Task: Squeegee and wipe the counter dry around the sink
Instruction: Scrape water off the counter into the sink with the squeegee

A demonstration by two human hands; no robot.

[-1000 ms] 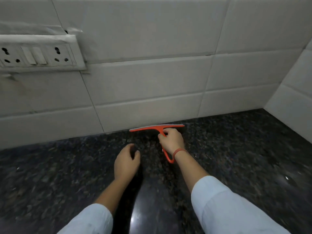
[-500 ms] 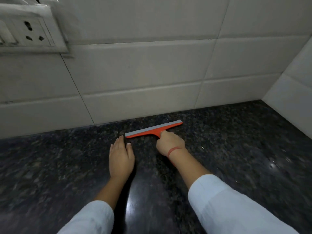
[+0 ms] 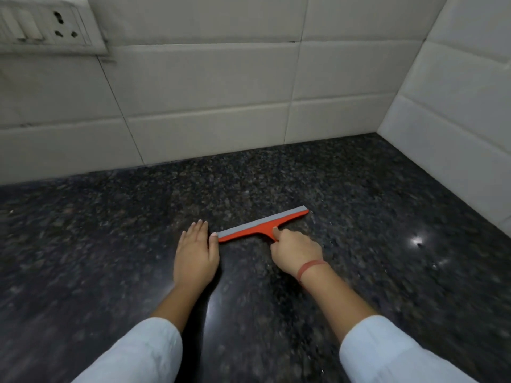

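An orange squeegee [image 3: 262,224] with a grey rubber blade lies across the dark speckled granite counter [image 3: 359,205], its blade slanting up to the right. My right hand [image 3: 296,251] is closed around its handle, a red band on the wrist. My left hand [image 3: 195,252] rests flat on the counter, fingers together, its thumb touching the blade's left end. No sink is in view.
White tiled walls [image 3: 210,111] close the counter at the back and on the right [image 3: 453,111], forming a corner. A switch and socket plate [image 3: 47,26] is mounted on the back wall at upper left. A light glare [image 3: 417,240] shines on the counter to the right.
The squeegee has been drawn from the foot of the back wall toward me across the counter. My left hand, earlier curled, now lies flat beside the blade's left end.
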